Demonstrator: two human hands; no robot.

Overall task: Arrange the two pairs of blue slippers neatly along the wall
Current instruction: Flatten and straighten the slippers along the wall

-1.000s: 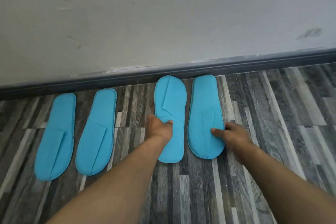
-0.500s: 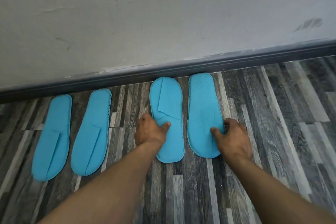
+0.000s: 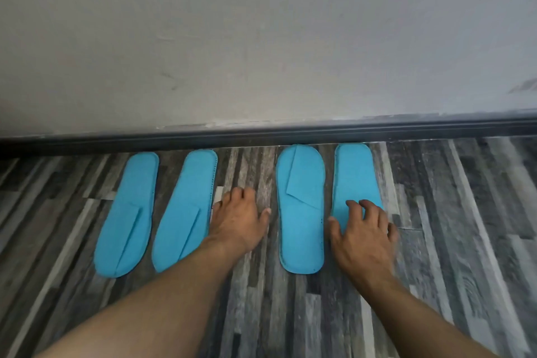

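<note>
A pale, scuffed wall (image 3: 261,38) meets a dark skirting board (image 3: 261,134), and below it runs a floor (image 3: 436,241) of grey, streaky planks. From the head view, four flat blue slippers lie in a row with their far ends up near the skirting, set in two pairs with a gap of bare floor between them, which reads as the pairing being kept on purpose.

The left pair (image 3: 154,212) leans a little to the right at the top; the right pair (image 3: 328,200) sits straighter, nearly touching the skirting.

The left hand (image 3: 236,219) rests flat on the floor in the gap, its grip released and holding nothing, its outer edge just beside the second slipper. It seems to be steadying the person.

The right hand (image 3: 361,231) lies over the near end of the far-right slipper (image 3: 356,177), fingers (image 3: 353,206) spread on the fabric. It is blurred, so I would guess a pressing nudge rather than a clenched hold.
</note>
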